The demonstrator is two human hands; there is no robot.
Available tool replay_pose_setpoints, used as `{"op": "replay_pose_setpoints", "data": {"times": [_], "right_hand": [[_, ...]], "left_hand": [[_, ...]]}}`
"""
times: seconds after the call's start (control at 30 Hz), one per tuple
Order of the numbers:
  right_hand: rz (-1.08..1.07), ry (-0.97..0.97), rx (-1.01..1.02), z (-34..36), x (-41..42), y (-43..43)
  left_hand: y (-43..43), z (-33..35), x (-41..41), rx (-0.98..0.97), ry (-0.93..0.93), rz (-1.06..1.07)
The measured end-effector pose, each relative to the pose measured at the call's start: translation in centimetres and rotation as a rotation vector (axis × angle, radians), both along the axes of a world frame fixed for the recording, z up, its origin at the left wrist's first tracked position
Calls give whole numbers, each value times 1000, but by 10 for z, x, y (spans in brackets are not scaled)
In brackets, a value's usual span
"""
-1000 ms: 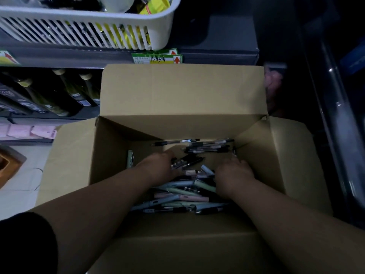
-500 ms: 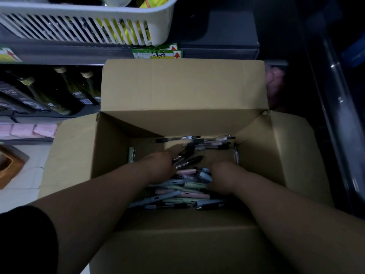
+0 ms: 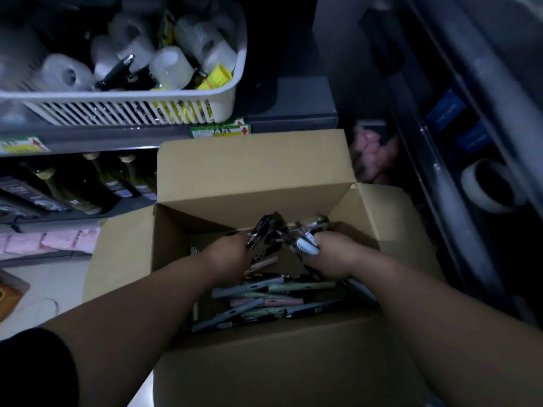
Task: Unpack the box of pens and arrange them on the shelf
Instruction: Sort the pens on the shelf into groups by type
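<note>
We see both forearms reaching from the bottom of the frame into the open brown cardboard box (image 3: 252, 171) at centre. The left hand (image 3: 230, 257) sits left of centre with its back towards us, its fingers curled round a fistful of dark pens (image 3: 266, 230) whose ends fan upward and to the right. The right hand (image 3: 338, 255), just right of centre, is likewise curled, gripping a cluster of pale and dark pens (image 3: 305, 245) that lean to the left. The two bunches come together between the hands, though we cannot tell whether they touch. Both fists are held over the loose heap of pastel pens (image 3: 264, 295), grey, green and pink, lying mostly crosswise on the box floor in the lower middle. Behind the box, at upper left, a white slatted plastic basket (image 3: 117, 96) stands on a grey shelf (image 3: 88, 138) edged with a green price label (image 3: 220, 131); dark glass bottles (image 3: 88, 186) lie on the tier beneath
</note>
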State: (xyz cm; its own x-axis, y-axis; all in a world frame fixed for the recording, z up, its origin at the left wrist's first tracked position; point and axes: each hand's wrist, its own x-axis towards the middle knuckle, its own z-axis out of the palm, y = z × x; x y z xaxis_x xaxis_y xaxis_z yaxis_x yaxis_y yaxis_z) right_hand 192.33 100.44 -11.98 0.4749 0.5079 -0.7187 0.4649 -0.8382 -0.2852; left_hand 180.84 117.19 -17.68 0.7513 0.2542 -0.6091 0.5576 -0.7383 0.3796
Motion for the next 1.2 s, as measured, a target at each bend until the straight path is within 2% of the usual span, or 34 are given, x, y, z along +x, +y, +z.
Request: {"op": "replay_pose_setpoints", "data": {"times": [0.2,0.33,0.47,0.6,0.73,0.93,1.07,1.2], "right_hand": [[-318,-31,121,49,-11,-5],[-509,118,252,83,-31,-16],[-850,337,486,106,-67,-44],[-1058,445,672,127,-105,-83],[-1225,385,834,147,-153,-133],[-1366,202,956,172,-237,-218],[-1412,-92,875,181,-294,-282],[-1459,-210,848,187,-356,-343]], "left_hand": [[7,57,0,-143,-105,20],[8,99,-13,-405,-149,118],[-12,137,-26,-863,-147,461],[-45,168,-34,-1051,-134,511],[-97,197,-43,-1136,-98,378],[-198,225,-75,-1134,-68,106],[-286,243,-112,-1173,-109,-105],[-370,259,-165,-1187,-127,-300]]}}
